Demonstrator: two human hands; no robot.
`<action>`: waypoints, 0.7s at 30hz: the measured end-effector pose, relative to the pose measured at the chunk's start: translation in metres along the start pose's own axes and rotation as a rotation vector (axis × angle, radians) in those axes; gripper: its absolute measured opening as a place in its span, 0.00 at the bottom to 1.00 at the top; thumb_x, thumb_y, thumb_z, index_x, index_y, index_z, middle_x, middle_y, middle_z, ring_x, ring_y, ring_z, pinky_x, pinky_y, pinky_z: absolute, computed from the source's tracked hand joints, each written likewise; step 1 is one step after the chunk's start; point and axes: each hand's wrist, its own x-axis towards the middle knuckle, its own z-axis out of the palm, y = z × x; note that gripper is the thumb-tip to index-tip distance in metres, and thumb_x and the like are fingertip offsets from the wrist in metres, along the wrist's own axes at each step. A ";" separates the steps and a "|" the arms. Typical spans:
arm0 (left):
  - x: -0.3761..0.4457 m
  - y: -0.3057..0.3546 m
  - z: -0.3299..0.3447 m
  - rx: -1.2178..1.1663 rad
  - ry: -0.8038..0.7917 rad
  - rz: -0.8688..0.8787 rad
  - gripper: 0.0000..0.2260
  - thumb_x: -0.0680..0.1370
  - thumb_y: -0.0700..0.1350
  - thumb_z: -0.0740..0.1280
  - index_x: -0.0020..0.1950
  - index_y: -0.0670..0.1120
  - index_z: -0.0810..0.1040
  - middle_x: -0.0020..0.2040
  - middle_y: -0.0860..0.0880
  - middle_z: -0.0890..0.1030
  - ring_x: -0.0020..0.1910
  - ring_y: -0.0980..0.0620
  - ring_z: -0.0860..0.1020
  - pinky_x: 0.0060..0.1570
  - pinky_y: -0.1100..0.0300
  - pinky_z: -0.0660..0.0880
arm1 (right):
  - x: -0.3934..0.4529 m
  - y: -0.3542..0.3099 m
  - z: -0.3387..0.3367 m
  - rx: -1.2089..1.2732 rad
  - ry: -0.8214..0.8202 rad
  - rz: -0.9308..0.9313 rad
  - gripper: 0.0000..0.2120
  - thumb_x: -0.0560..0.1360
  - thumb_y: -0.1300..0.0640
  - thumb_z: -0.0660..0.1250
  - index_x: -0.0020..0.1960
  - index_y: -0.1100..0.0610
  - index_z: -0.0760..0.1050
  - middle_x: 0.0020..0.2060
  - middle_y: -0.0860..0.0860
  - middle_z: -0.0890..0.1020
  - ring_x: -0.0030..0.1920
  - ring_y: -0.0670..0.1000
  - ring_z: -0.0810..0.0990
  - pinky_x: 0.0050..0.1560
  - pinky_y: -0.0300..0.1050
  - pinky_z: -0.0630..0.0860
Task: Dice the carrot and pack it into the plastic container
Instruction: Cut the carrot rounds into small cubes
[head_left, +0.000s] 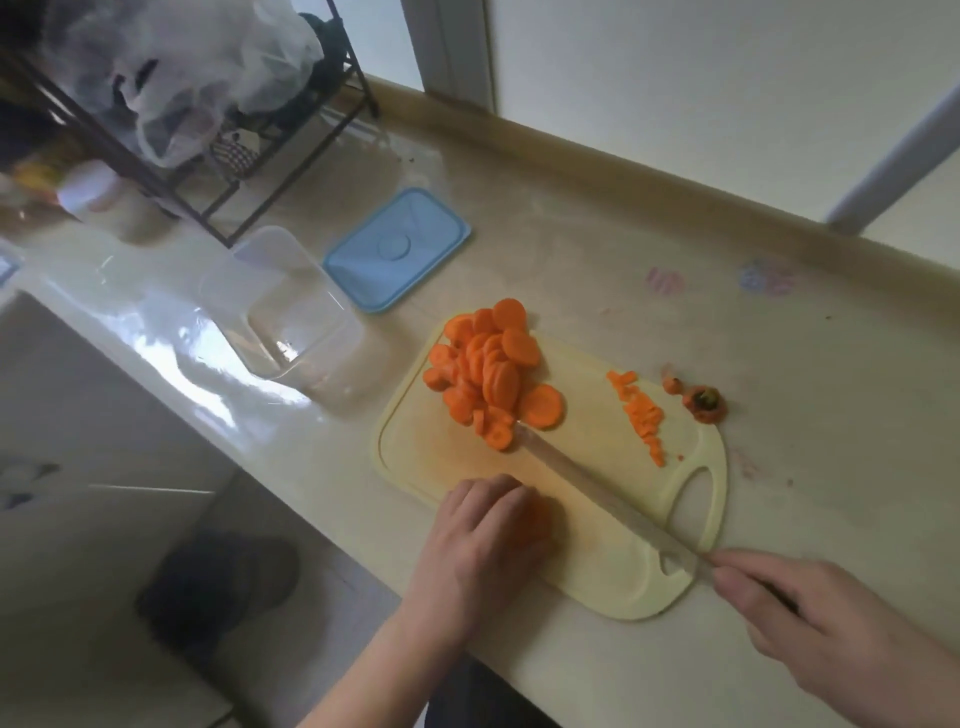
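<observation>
Gripping the handle of a long knife (597, 493) at the lower right of the frame, the right hand (810, 618) has its fingers curled round it, and the blade runs up and left across the pale yellow cutting board (597, 577) until its tip reaches the pile of carrot slices (491, 371). That pile of orange rounds sits heaped at the upper left corner of the board, some discs standing on edge and leaning on one another, one larger round lying flat just right of the knife tip. Toward the right side of the board lies a narrow row of smaller carrot bits (641, 413), well apart from the main heap. Just off the board's upper right corner, on the beige worktop (675, 249), rest the carrot top (705, 402) with its dark stem scar and a small scrap beside it.

The left hand (483, 535) lies on the near left part of the board with its fingers curled down over something orange; what it covers is too blurred to tell for sure, but the fingers appear to press or hold a carrot piece there.

Left of the board, in the middle of the frame, stands the clear plastic container (280, 306), open at the top. Just beside it, up and to the right, the blue lid (397, 249) lies flat on the worktop. A dark wire rack (228, 171) holding plastic bags fills the upper left of the frame.
</observation>
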 end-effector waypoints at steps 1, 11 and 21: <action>0.003 0.003 0.004 -0.026 0.014 -0.008 0.15 0.77 0.46 0.77 0.60 0.44 0.79 0.58 0.48 0.78 0.51 0.45 0.78 0.53 0.54 0.76 | 0.000 -0.002 0.003 -0.001 0.010 -0.006 0.36 0.62 0.20 0.55 0.52 0.46 0.79 0.20 0.47 0.67 0.23 0.42 0.65 0.25 0.32 0.62; -0.003 0.005 0.023 0.042 -0.017 0.144 0.11 0.76 0.37 0.76 0.57 0.39 0.83 0.60 0.41 0.80 0.57 0.39 0.77 0.57 0.48 0.74 | -0.009 -0.001 0.037 -0.052 0.105 -0.045 0.16 0.71 0.42 0.56 0.55 0.24 0.65 0.24 0.42 0.77 0.27 0.41 0.76 0.30 0.28 0.67; -0.004 0.009 0.018 0.033 -0.047 0.178 0.09 0.82 0.36 0.66 0.58 0.36 0.83 0.59 0.40 0.82 0.57 0.38 0.79 0.56 0.47 0.76 | -0.020 0.015 0.045 -0.191 0.230 0.037 0.41 0.50 0.15 0.31 0.57 0.23 0.62 0.40 0.32 0.80 0.46 0.34 0.77 0.44 0.26 0.72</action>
